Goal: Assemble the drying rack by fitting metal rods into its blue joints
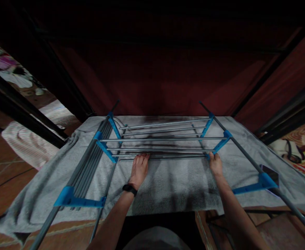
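A partly assembled rack of grey metal tubes and blue plastic brackets lies on a grey blanket. My left hand (140, 169), with a dark band at the wrist, has its fingers curled over the left part of the nearest crosswise tube (178, 158). At that tube's right end, my right hand (215, 165) pinches around the lower end of a blue bracket (221, 143); its fingertips partly hide the joint. More crosswise tubes (165, 140) span between the left and right brackets. Another blue bracket (105, 146) stands left of my left hand.
Several loose grey tubes (93, 166) lie bundled along the left side. Lower blue brackets (76, 201) sit on the long side poles. A phone (270, 177) lies by the right pole on the grey blanket (173, 187). Dark frame posts (61, 80) rise at the left.
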### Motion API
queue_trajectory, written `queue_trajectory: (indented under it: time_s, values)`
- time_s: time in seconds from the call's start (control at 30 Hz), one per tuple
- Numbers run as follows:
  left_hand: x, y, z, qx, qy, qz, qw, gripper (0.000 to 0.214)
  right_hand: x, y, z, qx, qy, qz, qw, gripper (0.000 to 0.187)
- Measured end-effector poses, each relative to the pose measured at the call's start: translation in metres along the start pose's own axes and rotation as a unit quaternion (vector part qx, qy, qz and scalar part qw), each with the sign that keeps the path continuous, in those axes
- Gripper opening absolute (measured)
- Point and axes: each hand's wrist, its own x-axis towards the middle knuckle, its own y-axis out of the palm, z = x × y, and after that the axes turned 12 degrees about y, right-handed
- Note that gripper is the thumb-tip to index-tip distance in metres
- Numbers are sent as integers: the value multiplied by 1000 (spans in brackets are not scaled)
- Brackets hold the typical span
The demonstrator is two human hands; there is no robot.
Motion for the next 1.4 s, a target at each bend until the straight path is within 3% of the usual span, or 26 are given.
queue_trajectory:
  time_s: [0.2,0.47,0.97,1.4]
  values:
    - [20,6,3,28,51,22,998,46,-16,0,16,18,9,8,1000,54]
    - [48,13,5,-8,54,119,991,43,-19,1,22,54,26,11,998,54]
    - [54,0,3,-52,23,84,995,35,-18,3,13,85,42,44,995,47]
    - [51,-4,5,-54,6,94,994,34,-24,6,14,63,34,20,997,40]
